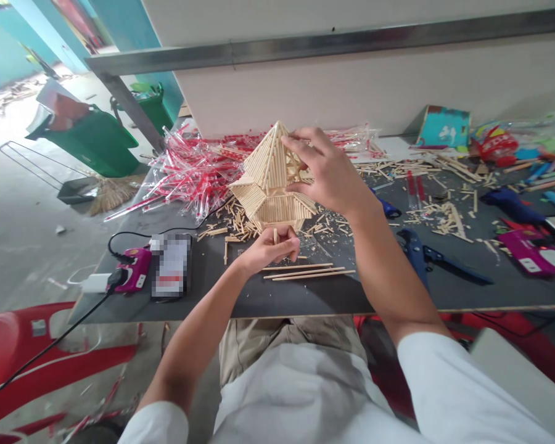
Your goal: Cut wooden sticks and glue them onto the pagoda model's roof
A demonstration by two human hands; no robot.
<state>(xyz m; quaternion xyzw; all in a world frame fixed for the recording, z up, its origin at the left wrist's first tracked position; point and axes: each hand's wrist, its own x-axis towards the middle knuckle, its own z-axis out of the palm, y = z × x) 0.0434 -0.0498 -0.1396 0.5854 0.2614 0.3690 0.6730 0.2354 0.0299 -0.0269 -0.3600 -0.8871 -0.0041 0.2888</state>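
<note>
A small pagoda-like model (271, 160) made of thin wooden sticks stands upright on the dark table, with a pointed upper roof and a flared lower one. My right hand (326, 169) grips the upper roof's right side, fingertips near the peak and thumb lower down. Just in front of the model, my left hand (271, 248) is closed with a short wooden stick (275, 235) poking up from the fingers. A few long thin sticks (312, 272) lie on the table right of that hand. The model's right side is partly hidden by my right hand.
Cut stick pieces (240, 222) litter the table around the model. Red-and-clear plastic wrappers (189, 163) pile up behind left. A phone (171, 265) and a purple power strip (136, 268) lie left; a blue cutter (416, 256) and another purple strip (534, 253) lie right.
</note>
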